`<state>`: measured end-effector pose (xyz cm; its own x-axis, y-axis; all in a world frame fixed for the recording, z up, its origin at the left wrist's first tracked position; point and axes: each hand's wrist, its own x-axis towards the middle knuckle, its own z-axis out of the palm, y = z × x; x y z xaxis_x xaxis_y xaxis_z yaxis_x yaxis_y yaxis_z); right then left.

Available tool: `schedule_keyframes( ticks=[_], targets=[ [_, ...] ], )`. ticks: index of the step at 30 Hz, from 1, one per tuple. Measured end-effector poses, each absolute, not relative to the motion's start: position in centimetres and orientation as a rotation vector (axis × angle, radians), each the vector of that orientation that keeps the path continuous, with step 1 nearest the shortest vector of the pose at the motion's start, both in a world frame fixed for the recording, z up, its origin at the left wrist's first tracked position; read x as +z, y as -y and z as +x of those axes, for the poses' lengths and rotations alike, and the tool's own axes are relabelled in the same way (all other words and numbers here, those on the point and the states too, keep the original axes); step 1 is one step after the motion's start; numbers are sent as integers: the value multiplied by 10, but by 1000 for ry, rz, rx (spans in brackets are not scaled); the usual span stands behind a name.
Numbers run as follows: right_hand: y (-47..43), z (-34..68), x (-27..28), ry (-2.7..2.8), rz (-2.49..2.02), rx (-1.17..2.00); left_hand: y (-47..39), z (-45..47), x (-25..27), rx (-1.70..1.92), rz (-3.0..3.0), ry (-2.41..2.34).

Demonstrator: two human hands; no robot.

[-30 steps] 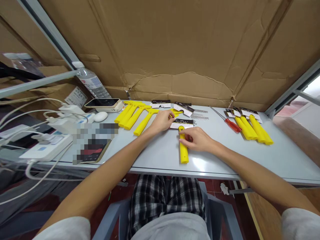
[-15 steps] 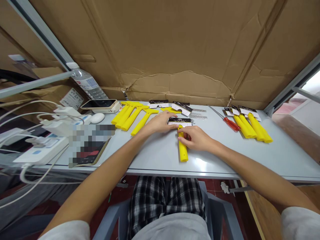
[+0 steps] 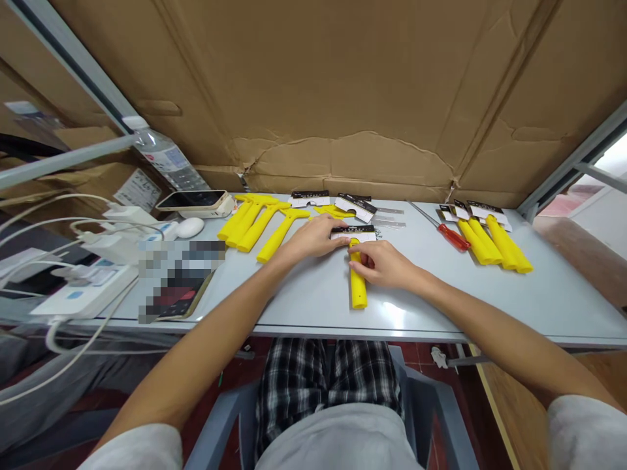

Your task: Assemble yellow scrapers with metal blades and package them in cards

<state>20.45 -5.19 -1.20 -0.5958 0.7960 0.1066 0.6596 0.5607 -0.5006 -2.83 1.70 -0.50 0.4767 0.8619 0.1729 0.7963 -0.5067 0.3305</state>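
In front of me a yellow-handled scraper (image 3: 359,292) lies with its handle pointing toward me, a black-and-white card (image 3: 353,233) across its head. My left hand (image 3: 321,236) has its fingers and thumb closed at the left end of that card. Thumb and fingers of my right hand (image 3: 379,262) pinch the upper part of the handle. Just beyond are thin metal blades (image 3: 390,222) and another black-and-white card (image 3: 356,207). Several bare yellow scraper handles (image 3: 281,236) lie left of my hands.
At the right are a red screwdriver (image 3: 453,237) and several carded yellow scrapers (image 3: 509,245). A phone (image 3: 193,200), a white power strip (image 3: 85,294), cables and a plastic bottle (image 3: 169,156) crowd the left. A cardboard wall (image 3: 343,85) closes off the back.
The camera view has shifted slightly. Both hands keep their places on the scraper, with little visible movement of the fingers.
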Motion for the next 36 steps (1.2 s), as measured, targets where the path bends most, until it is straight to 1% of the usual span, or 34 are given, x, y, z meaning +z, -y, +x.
schedule_keyframes(
  ticks=[2,4,7,10,13,16,18,22,25,28,31,36],
  targets=[
    [52,207,-8,2442,-1209,622,-11,-32,-2,485,2505,-1500],
    [57,214,-2,2435,-1226,623,5,-40,0,572,2463,-1573],
    [77,229,0,2472,-1280,493,52,-52,-7,675,2476,-1578],
    [102,243,-14,2569,-1401,273,102,-55,-25,491,2484,-1613],
    [118,248,-33,2635,-1567,187,128,-50,-42,327,2537,-1682],
    [120,246,-41,2641,-1623,174,132,-44,-46,286,2570,-1695],
    [119,244,-36,2639,-1629,189,129,-44,-44,278,2569,-1704],
    [117,233,-9,2634,-1657,242,128,-45,-43,283,2567,-1701],
    [110,211,15,2504,-1844,328,128,-46,-43,308,2563,-1693],
    [94,182,28,2336,-1963,295,128,-45,-43,321,2563,-1691],
    [73,159,29,2323,-1996,268,128,-46,-42,324,2570,-1689],
    [54,143,24,2400,-1932,317,128,-46,-43,346,2576,-1692]
  ],
)
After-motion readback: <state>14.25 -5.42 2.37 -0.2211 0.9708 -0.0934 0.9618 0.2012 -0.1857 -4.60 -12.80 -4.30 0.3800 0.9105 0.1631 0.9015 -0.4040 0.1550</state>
